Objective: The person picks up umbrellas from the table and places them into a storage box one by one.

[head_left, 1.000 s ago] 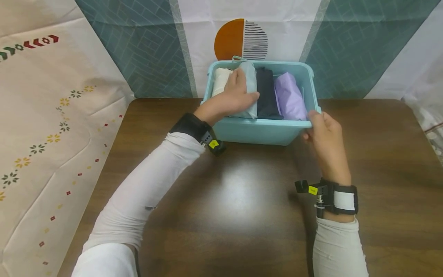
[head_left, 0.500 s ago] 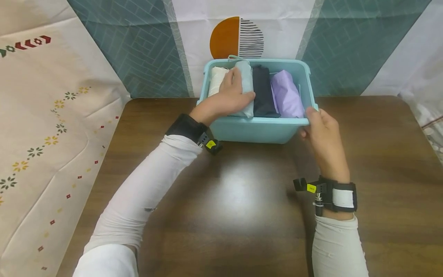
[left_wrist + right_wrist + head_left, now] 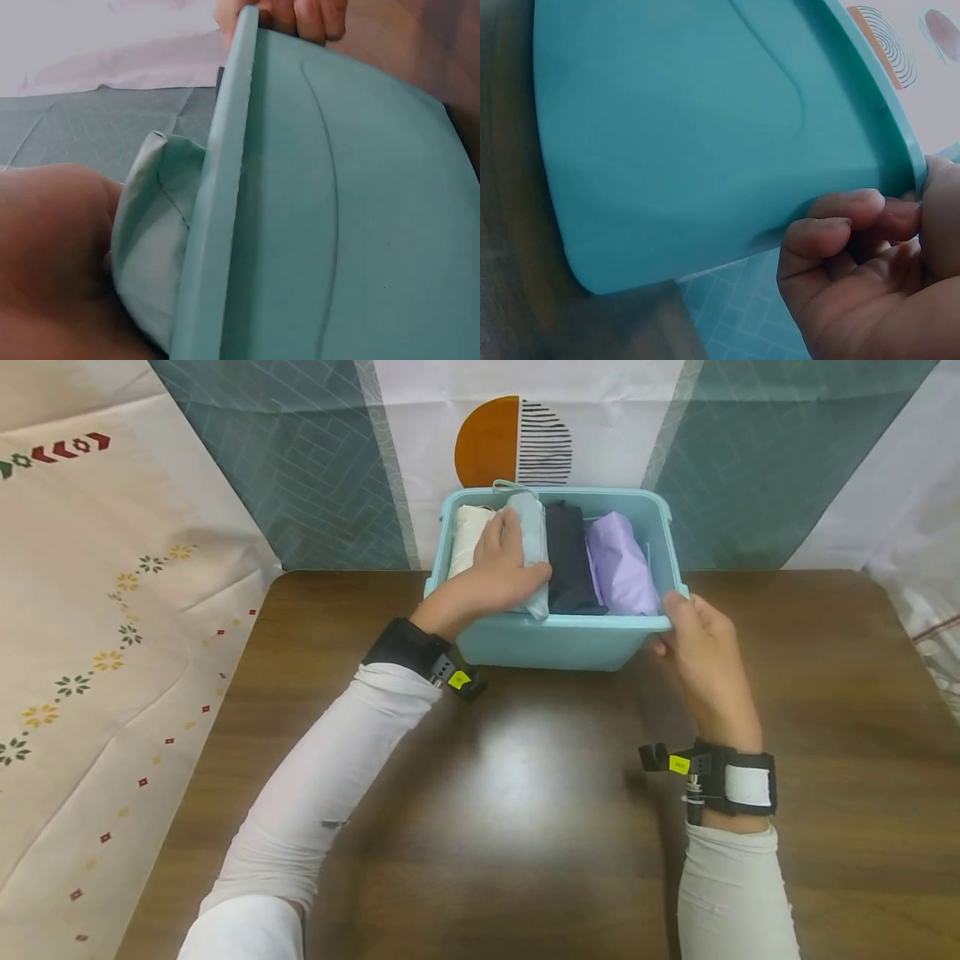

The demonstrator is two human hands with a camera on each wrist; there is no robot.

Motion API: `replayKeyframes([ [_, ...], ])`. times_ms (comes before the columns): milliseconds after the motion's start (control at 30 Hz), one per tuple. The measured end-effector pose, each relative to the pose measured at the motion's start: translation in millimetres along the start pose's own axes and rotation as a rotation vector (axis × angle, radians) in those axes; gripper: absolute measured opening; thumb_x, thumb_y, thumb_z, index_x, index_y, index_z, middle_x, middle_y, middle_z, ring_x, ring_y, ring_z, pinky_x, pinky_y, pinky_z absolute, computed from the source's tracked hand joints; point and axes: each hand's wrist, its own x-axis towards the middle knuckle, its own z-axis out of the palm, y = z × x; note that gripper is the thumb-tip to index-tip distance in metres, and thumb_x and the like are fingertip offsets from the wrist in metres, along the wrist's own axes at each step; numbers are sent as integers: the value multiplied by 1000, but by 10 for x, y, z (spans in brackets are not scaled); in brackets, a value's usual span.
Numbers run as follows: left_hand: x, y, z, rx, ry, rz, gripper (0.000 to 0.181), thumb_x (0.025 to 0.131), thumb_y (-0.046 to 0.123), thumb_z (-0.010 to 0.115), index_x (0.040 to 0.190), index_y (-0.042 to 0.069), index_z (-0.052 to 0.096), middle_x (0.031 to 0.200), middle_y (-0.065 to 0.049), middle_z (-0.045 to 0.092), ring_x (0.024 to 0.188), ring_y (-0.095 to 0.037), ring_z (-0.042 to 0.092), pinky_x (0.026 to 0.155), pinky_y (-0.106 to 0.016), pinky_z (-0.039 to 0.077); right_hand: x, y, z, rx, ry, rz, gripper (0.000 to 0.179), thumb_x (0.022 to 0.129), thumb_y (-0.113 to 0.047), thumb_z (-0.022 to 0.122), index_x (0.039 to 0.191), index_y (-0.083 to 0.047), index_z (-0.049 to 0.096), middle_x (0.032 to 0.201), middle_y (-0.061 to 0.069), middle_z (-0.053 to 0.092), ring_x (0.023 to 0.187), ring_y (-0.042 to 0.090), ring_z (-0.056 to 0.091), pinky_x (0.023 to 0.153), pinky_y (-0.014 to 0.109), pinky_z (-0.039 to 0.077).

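A light blue plastic bin [image 3: 555,643] stands at the back of the table. Inside, from left to right, lie a cream cloth bundle [image 3: 468,537], a pale blue folded cloth bundle [image 3: 534,531] with a loop at its far end, a black bundle [image 3: 572,560] and a purple bundle [image 3: 622,564]. My left hand [image 3: 491,577] grips the pale blue bundle, fingers on its left side and thumb on its right. In the left wrist view that bundle [image 3: 154,247] bulges beside the bin's rim. My right hand [image 3: 705,652] pinches the bin's front right corner, fingers curled beneath the rim.
The brown wooden table [image 3: 495,877] extends in front of the bin and to both sides. A patterned cloth [image 3: 600,435] hangs directly behind the bin. Another printed cloth [image 3: 105,610] borders the table on the left.
Both hands keep their holds on the bundle and the bin. The head view has shifted slightly, and the near end of the pale blue bundle shows a small shift at the rim.
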Motion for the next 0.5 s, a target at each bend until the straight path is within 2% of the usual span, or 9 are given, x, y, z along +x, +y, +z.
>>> replayKeyframes([
  [267,-19,5,-12,-12,-22,-22,88,98,39,42,151,13,-23,157,-1,-23,145,-16,-15,112,-26,0,44,10,-6,42,4,-23,47,94,-45,58,87,-1,46,75,7,39,68,21,43,65,33,33],
  [500,-19,-26,21,-18,2,-8,86,98,39,40,151,14,-23,158,0,-22,145,-16,-13,113,-28,1,41,22,-5,42,9,14,47,94,-48,58,91,-2,47,75,7,39,62,24,36,52,32,27],
])
